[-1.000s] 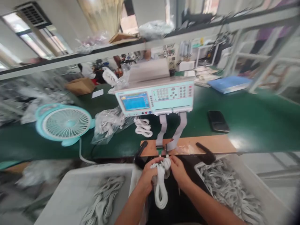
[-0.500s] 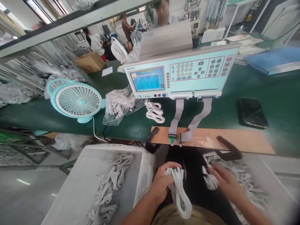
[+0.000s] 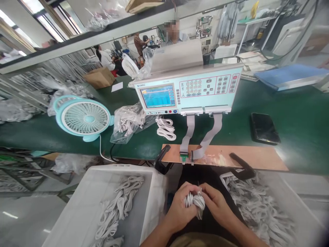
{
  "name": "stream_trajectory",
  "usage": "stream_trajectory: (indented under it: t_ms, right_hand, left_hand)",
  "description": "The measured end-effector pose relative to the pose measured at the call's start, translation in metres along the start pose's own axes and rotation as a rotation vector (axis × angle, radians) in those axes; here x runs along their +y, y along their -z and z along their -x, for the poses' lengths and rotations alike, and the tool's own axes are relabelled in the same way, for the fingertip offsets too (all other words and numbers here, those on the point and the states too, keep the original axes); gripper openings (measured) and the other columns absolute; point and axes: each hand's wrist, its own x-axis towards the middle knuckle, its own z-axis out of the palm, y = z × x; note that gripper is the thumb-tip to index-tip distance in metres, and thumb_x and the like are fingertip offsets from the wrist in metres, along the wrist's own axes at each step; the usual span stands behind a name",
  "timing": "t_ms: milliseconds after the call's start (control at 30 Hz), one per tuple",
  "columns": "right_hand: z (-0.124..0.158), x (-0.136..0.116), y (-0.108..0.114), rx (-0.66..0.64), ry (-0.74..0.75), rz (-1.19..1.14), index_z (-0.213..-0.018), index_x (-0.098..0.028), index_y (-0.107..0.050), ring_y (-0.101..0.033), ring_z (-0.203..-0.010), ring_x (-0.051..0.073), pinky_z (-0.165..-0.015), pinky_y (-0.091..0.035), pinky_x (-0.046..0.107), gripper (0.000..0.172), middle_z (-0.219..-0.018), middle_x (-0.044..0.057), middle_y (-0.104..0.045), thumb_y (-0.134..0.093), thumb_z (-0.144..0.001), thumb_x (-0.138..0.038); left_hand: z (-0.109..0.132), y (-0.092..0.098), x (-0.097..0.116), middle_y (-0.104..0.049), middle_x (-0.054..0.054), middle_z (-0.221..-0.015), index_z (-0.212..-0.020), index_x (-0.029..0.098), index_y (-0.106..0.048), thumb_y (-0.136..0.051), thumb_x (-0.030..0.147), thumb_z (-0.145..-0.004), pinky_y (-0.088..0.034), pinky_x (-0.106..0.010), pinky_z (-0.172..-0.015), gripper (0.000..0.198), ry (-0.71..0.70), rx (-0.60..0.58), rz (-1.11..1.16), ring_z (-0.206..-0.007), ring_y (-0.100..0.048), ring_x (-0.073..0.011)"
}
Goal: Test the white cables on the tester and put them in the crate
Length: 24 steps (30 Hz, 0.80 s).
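Note:
Over my lap, my left hand (image 3: 180, 206) is closed around a coiled white cable (image 3: 198, 203). My right hand (image 3: 215, 203) meets it from the other side, its fingers pinched at the upper end of the coil. White loops bulge out between the two hands; whether they belong to one coil or two, I cannot tell. The cable ends are mostly covered by my fingers. Ahead of my hands, a green connector board (image 3: 184, 157) sits at the end of a grey ribbon cable (image 3: 189, 133), on a copper-coloured strip (image 3: 241, 158).
A white bin (image 3: 149, 202) with coiled cables stands at left; another heap of cables (image 3: 259, 206) lies at right. Black clamps (image 3: 162, 160) grip the bench edge. A tester (image 3: 190, 92), a fan (image 3: 88, 118), a bagged cable bundle (image 3: 127, 123) and a phone (image 3: 265, 128) occupy the bench.
My right hand, with a small cable coil, has moved left from beside the right-hand heap to my left hand. My left hand's coil no longer hangs down long. The view has shifted slightly.

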Motion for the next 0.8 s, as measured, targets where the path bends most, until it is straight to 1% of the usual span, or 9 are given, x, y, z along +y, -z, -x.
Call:
stream_trajectory:
  t_ms: [100,167,267,367,467,500,567,700,800]
  right_hand:
    - [-0.012,-0.001,-0.004,0.005,0.058,-0.014,-0.082,-0.02,-0.056,-0.047,-0.067,0.015,-0.063,-0.041,0.024,0.027,-0.073,-0.001,-0.051,-0.044,-0.094,-0.041]
    - [-0.02,-0.004,-0.007,0.038,0.076,-0.014,-0.082,-0.02,-0.054,-0.045,-0.065,0.014,-0.062,-0.04,0.023,0.027,-0.072,-0.002,-0.048,-0.043,-0.095,-0.041]
    - [-0.031,-0.007,-0.008,0.107,0.075,-0.003,-0.081,-0.021,-0.052,-0.043,-0.063,0.013,-0.06,-0.039,0.022,0.027,-0.07,-0.003,-0.046,-0.043,-0.095,-0.042]
    - [-0.041,-0.007,-0.007,0.154,0.06,-0.038,-0.078,-0.02,-0.052,-0.042,-0.062,0.013,-0.058,-0.038,0.023,0.029,-0.067,-0.003,-0.045,-0.048,-0.092,-0.045]
    - [-0.049,-0.004,-0.006,0.155,0.032,-0.08,-0.071,-0.019,-0.054,-0.043,-0.061,0.013,-0.058,-0.038,0.024,0.033,-0.065,-0.002,-0.047,-0.054,-0.088,-0.047]
    - [-0.051,-0.003,-0.006,0.156,0.022,-0.085,-0.07,-0.018,-0.055,-0.043,-0.061,0.014,-0.057,-0.038,0.024,0.034,-0.064,-0.002,-0.048,-0.056,-0.087,-0.048]
    - [-0.055,0.001,-0.006,0.173,0.005,-0.09,-0.068,-0.017,-0.056,-0.044,-0.06,0.014,-0.057,-0.037,0.024,0.036,-0.063,-0.001,-0.049,-0.059,-0.084,-0.049]
    - [-0.059,0.009,-0.009,0.217,-0.02,-0.12,-0.073,-0.016,-0.062,-0.046,-0.061,0.015,-0.058,-0.039,0.025,0.036,-0.064,0.0,-0.053,-0.061,-0.083,-0.051]
    - [-0.061,0.01,-0.009,0.245,-0.034,-0.139,-0.074,-0.016,-0.065,-0.048,-0.061,0.015,-0.058,-0.04,0.026,0.037,-0.065,0.001,-0.056,-0.062,-0.081,-0.052]
  left_hand:
    - [-0.008,0.021,-0.002,-0.055,-0.001,-0.085,-0.1,0.018,-0.067,-0.067,0.015,-0.067,-0.04,-0.023,-0.068,0.033,0.089,-0.067,0.146,-0.076,-0.05,-0.0135]
    - [-0.015,0.032,-0.002,-0.056,0.0,-0.083,-0.1,0.016,-0.066,-0.073,0.02,-0.064,-0.039,-0.022,-0.066,0.036,0.152,-0.091,0.271,-0.071,-0.049,-0.0118]
    - [-0.022,0.039,-0.001,-0.055,0.001,-0.076,-0.094,0.015,-0.065,-0.079,0.022,-0.061,-0.037,-0.02,-0.062,0.037,0.185,-0.084,0.37,-0.065,-0.047,-0.0089]
    - [-0.028,0.036,-0.002,-0.056,0.001,-0.071,-0.087,0.014,-0.065,-0.08,0.026,-0.06,-0.036,-0.019,-0.057,0.033,0.215,-0.03,0.483,-0.059,-0.046,-0.0074]
    - [-0.033,0.028,-0.006,-0.057,0.0,-0.066,-0.078,0.013,-0.064,-0.082,0.033,-0.057,-0.036,-0.019,-0.051,0.034,0.298,-0.003,0.611,-0.052,-0.046,-0.0067]
    - [-0.034,0.025,-0.008,-0.056,0.0,-0.063,-0.075,0.013,-0.063,-0.082,0.034,-0.056,-0.036,-0.019,-0.05,0.034,0.32,0.022,0.631,-0.05,-0.045,-0.0065]
    - [-0.038,0.02,-0.011,-0.054,0.002,-0.058,-0.071,0.013,-0.061,-0.083,0.036,-0.055,-0.035,-0.018,-0.047,0.035,0.351,0.117,0.658,-0.048,-0.045,-0.0063]
    - [-0.043,0.011,-0.017,-0.05,0.004,-0.054,-0.069,0.015,-0.059,-0.08,0.045,-0.058,-0.034,-0.017,-0.045,0.038,0.365,0.314,0.648,-0.046,-0.042,-0.0057]
    - [-0.046,0.009,-0.024,-0.049,0.005,-0.053,-0.069,0.015,-0.06,-0.077,0.048,-0.061,-0.032,-0.017,-0.044,0.038,0.319,0.362,0.555,-0.045,-0.041,-0.005]
